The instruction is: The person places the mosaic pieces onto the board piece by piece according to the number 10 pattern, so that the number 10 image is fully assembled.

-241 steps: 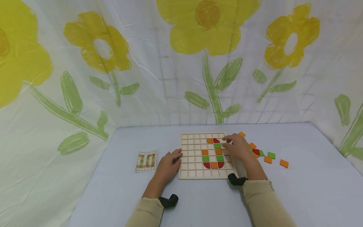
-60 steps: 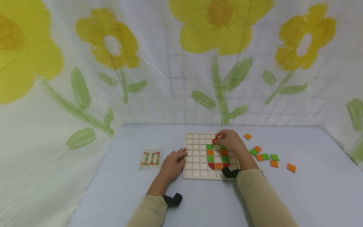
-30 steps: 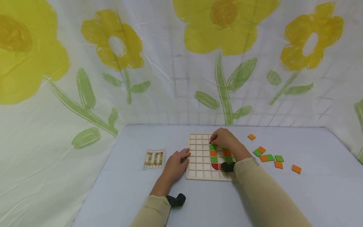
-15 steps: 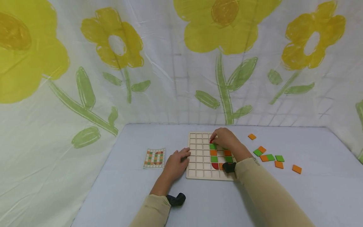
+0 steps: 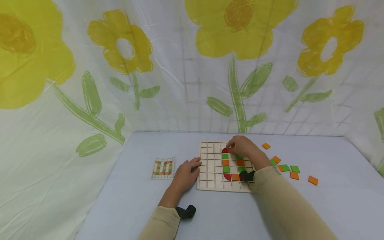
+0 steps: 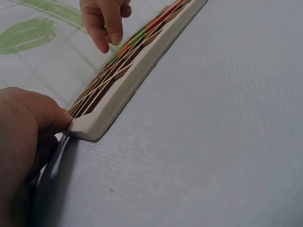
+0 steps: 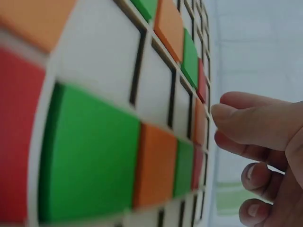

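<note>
A wooden grid board lies on the table, with red, orange and green tiles forming a ring in its right part. My left hand rests at the board's left edge; in the left wrist view the thumb touches its corner. Over the far rows is my right hand, fingertips just right of a rounded red tile. In the right wrist view nothing shows between its thumb and loosely bent fingers, near an orange tile. The right hand and its wrist camera hide part of the ring from the head view.
A small pattern card with a coloured grid lies left of the board. Several loose orange and green tiles, among them an orange tile and a green tile, lie to the right. A flower-printed curtain hangs behind the table.
My right hand brought a rounded red tile to the ring's far left corner, let go and drew slightly right. Since the oldest frame, the ring's left side also gained a green tile. My left hand stayed at the edge.
</note>
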The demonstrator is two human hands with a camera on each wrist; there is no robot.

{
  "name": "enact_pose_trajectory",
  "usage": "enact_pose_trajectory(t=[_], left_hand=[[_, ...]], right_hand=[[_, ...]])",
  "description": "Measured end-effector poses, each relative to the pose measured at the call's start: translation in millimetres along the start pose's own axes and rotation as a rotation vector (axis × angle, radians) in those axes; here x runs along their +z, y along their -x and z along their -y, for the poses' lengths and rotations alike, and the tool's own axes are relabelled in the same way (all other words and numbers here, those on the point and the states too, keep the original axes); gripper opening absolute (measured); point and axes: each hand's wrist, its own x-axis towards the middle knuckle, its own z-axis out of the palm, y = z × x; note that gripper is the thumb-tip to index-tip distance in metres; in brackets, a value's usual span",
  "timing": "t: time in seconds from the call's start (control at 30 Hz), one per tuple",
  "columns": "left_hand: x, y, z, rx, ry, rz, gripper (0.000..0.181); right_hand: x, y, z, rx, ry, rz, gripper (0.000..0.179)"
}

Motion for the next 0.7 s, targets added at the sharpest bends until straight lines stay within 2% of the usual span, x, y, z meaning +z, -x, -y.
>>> enact_pose_trajectory(t=[0.2,0.37,0.53,0.7], left_hand=[[1.3,0.2,1.4,-0.019,0.002,0.002,0.033],[1.9,0.3,2.5,-0.029,0.0,0.007,0.033],[1.9,0.9,2.1,-0.032,0.003,0.0,0.032],[2.8,0.1,1.5,-0.012,-0.006,-0.006,0.031]], right_hand=[[-15,15.6,-24,0.047,-0.006,-0.065,0.028],[-32,35.3,-57,0.161,-0.056,-0.109,0.04],[-41,47.3,-99,0.3,-0.189,-0.139,0.054],[-34,52.2,-131,0.436,-0.324,-0.131,0.063]])
